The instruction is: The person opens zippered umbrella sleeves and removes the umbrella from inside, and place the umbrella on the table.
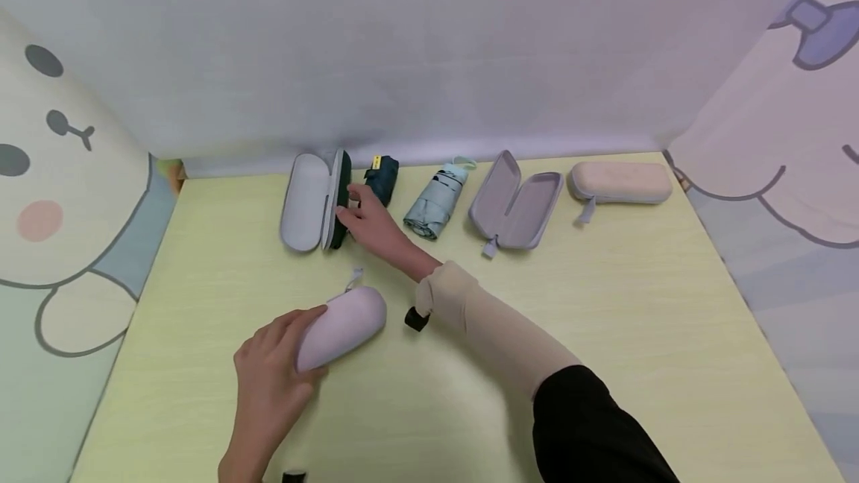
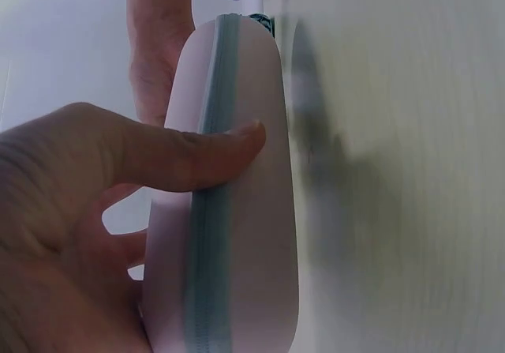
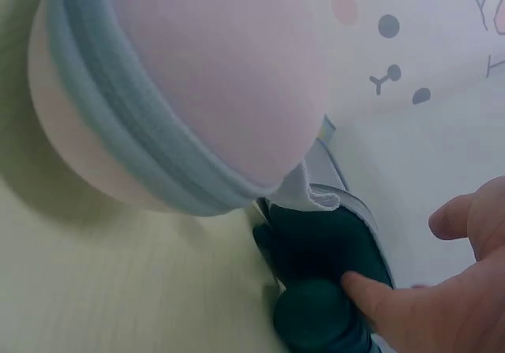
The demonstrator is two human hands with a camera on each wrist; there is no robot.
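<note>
Nearest, left of the middle of the worktop (image 1: 644, 379), the left hand (image 1: 275, 367) grips a closed lilac case (image 1: 345, 325), thumb across its zip. Farther in, the right hand (image 1: 377, 223) has its fingers parted, fingertips at the dark outside of an open case (image 1: 305, 203) near the far edge, left of centre; contact is unclear. Along that edge rightward follow a dark folded umbrella (image 1: 382, 180), a light blue umbrella (image 1: 436, 201), an open mauve case (image 1: 517, 207) and, by the far right corner, a closed pink case (image 1: 620, 181).
</note>
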